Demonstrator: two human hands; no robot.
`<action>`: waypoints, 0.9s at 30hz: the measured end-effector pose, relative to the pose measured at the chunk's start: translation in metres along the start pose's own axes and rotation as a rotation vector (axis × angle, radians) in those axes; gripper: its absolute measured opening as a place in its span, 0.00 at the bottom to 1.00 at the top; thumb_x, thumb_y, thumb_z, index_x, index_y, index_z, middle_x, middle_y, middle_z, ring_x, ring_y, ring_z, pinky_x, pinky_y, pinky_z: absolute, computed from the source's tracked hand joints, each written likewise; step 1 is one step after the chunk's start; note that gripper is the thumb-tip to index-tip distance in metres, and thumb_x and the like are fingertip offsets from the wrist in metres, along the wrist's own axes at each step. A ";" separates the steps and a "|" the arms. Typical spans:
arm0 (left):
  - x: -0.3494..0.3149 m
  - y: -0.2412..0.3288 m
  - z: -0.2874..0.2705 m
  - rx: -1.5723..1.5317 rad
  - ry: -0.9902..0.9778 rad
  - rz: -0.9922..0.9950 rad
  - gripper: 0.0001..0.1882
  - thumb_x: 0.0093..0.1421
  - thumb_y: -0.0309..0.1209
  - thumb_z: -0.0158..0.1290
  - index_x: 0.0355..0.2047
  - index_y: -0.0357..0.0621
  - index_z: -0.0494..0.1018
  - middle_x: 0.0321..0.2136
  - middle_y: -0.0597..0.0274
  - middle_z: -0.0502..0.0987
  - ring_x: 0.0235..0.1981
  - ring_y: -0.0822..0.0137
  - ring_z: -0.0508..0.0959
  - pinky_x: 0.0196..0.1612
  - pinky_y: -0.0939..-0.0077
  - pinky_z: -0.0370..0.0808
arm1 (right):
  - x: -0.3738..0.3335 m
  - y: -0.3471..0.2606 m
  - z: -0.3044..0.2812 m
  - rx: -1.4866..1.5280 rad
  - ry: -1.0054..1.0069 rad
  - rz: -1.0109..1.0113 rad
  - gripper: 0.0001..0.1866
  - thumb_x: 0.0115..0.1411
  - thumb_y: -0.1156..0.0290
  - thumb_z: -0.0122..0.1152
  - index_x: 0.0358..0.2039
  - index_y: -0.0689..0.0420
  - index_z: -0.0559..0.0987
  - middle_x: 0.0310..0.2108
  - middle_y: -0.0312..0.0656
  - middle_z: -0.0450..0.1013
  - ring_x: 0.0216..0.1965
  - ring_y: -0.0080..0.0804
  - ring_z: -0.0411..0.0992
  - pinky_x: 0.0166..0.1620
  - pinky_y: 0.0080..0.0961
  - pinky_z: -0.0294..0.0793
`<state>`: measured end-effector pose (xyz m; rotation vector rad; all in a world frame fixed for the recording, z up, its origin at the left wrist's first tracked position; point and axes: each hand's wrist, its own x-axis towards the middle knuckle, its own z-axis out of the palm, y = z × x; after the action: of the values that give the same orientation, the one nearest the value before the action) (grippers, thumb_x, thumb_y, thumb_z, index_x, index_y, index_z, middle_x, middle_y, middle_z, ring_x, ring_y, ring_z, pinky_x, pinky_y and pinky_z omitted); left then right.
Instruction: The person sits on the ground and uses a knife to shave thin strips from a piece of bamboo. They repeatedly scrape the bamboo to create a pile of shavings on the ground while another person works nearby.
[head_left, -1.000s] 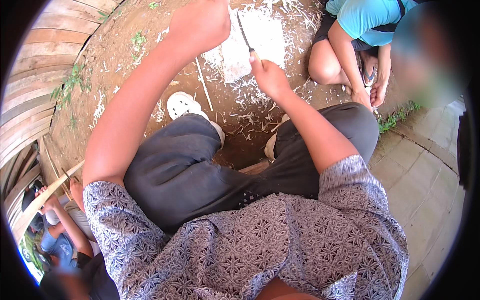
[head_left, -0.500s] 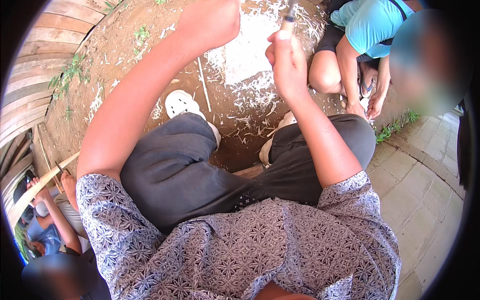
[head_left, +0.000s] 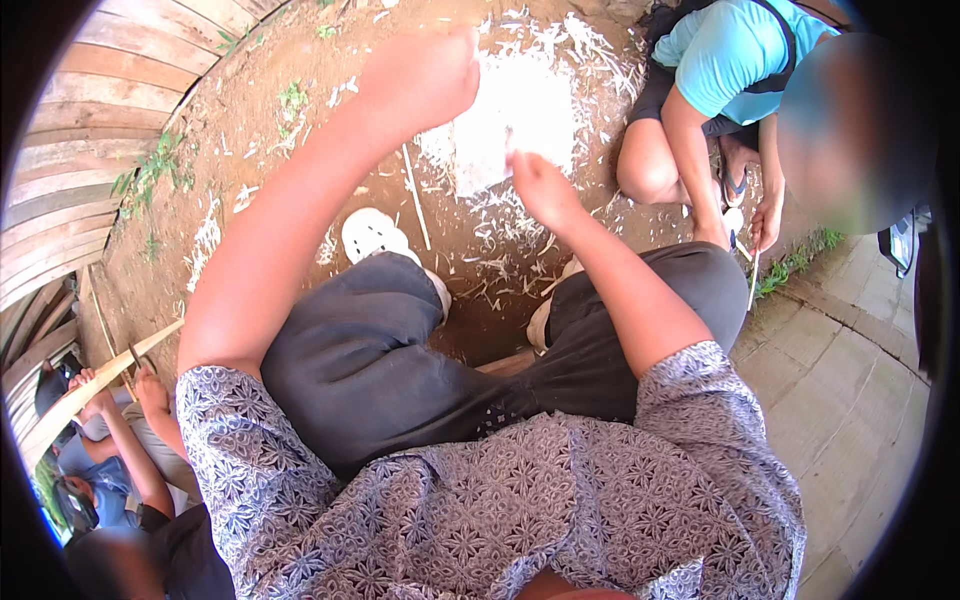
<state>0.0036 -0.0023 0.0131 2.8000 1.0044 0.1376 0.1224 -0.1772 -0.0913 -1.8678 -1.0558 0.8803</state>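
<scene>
My left hand [head_left: 438, 85] is closed in a fist in front of me at the top. What it holds, if anything, cannot be seen. My right hand [head_left: 542, 190] is lower and to its right, fingers closed and somewhat blurred, around a knife whose pale handle showed a moment ago. Its blade is now lost in the glare. Both hands are above a bright white sheet [head_left: 480, 165] on the ground, which has pale shavings [head_left: 500, 228] strewn around it.
A person in a light blue shirt [head_left: 735, 70] crouches at the right, holding a thin pale stick [head_left: 754, 280]. At the lower left, other people hold a long pale strip [head_left: 90, 390]. A plank wall [head_left: 100, 130] lines the left; paving [head_left: 830, 400] lies right. A thin stick [head_left: 416, 200] lies near my white shoe [head_left: 372, 235].
My right hand has come down and to the left, toward me. The left fist stays near its place. At the right, the other person's hand has lifted with the thin stick now showing.
</scene>
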 end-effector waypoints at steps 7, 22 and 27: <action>-0.003 0.008 -0.001 -0.025 -0.003 0.022 0.13 0.66 0.37 0.48 0.37 0.38 0.73 0.27 0.41 0.81 0.32 0.41 0.82 0.38 0.45 0.79 | 0.003 -0.051 -0.025 0.319 0.107 -0.106 0.31 0.72 0.45 0.45 0.49 0.65 0.75 0.35 0.51 0.81 0.33 0.47 0.78 0.41 0.40 0.75; -0.006 0.007 -0.004 0.033 -0.051 0.021 0.13 0.68 0.38 0.47 0.38 0.40 0.72 0.26 0.43 0.81 0.32 0.41 0.82 0.37 0.45 0.79 | 0.016 0.034 0.003 -0.252 -0.106 0.157 0.27 0.75 0.52 0.45 0.35 0.65 0.77 0.33 0.52 0.78 0.33 0.51 0.74 0.42 0.39 0.73; -0.014 0.005 -0.006 0.007 -0.065 -0.011 0.12 0.68 0.37 0.47 0.38 0.40 0.72 0.26 0.43 0.81 0.32 0.41 0.82 0.37 0.46 0.78 | 0.011 -0.041 -0.011 0.338 0.120 -0.103 0.24 0.77 0.54 0.41 0.37 0.61 0.75 0.25 0.39 0.70 0.29 0.27 0.68 0.35 0.31 0.70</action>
<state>-0.0045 -0.0144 0.0193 2.7854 1.0079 0.0416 0.1221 -0.1567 -0.0528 -1.5506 -0.8619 0.8195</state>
